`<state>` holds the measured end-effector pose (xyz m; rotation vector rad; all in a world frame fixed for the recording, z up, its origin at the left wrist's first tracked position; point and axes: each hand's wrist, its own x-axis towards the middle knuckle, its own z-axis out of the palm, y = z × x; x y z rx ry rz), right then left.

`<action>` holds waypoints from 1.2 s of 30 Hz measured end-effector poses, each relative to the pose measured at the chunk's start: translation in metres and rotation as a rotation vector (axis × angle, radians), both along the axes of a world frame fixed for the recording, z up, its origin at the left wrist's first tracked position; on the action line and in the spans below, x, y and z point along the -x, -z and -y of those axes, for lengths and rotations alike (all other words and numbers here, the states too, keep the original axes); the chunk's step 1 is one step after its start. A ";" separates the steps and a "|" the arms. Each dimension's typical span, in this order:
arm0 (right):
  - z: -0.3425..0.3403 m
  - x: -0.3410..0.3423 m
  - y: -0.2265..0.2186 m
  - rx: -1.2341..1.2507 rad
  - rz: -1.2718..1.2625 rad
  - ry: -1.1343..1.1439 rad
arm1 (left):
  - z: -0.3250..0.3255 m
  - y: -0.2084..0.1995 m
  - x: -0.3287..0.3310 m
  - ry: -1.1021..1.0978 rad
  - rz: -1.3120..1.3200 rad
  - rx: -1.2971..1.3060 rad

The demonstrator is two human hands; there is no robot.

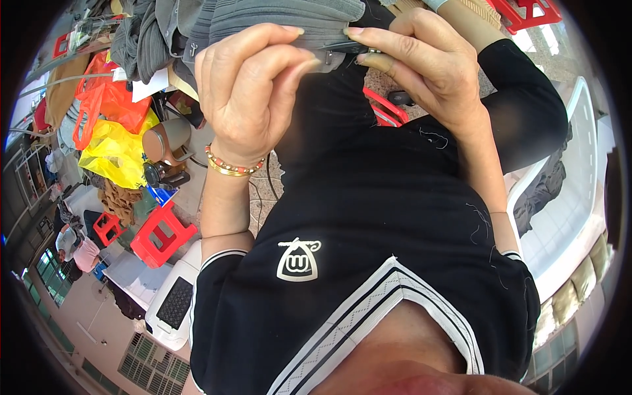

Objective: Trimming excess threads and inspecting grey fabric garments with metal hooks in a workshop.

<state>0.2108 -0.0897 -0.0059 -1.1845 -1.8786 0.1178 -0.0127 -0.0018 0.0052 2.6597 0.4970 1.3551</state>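
Note:
My left hand [253, 89], with a beaded bracelet at its wrist, is raised at the top middle. Its fingertips are bent together in a pinch, and whatever they hold is too small to make out. Facing it, my right hand [424, 69] grips a slim dark tool [349, 47] between thumb and fingers. The tool's thin end points toward my left fingertips; its exact kind is unclear. Behind and under both hands, grey ribbed knit fabric [276, 21] lies over my lap. More grey knit garments [141, 43] are bunched to the left.
On the left are an orange-red plastic bag [122, 92], a yellow bag [115, 148] and a red stool [162, 234]. A white tub [559, 217] holding dark cloth stands at the right. Another red stool [526, 13] shows at the far right.

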 end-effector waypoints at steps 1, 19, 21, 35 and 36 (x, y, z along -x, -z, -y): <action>0.000 -0.001 0.000 0.027 -0.049 -0.020 | 0.002 -0.009 0.002 0.043 -0.110 0.015; 0.021 -0.024 -0.003 0.160 -0.626 0.251 | -0.029 -0.034 0.000 0.213 -0.491 -0.169; 0.019 -0.026 -0.001 0.159 -0.613 0.274 | -0.035 -0.029 0.001 0.265 -0.405 -0.247; 0.014 -0.017 -0.035 -0.019 -0.466 0.269 | -0.010 -0.061 -0.057 0.308 0.342 1.074; 0.012 -0.017 -0.037 -0.062 -0.379 0.272 | -0.009 -0.060 -0.060 0.310 0.348 1.078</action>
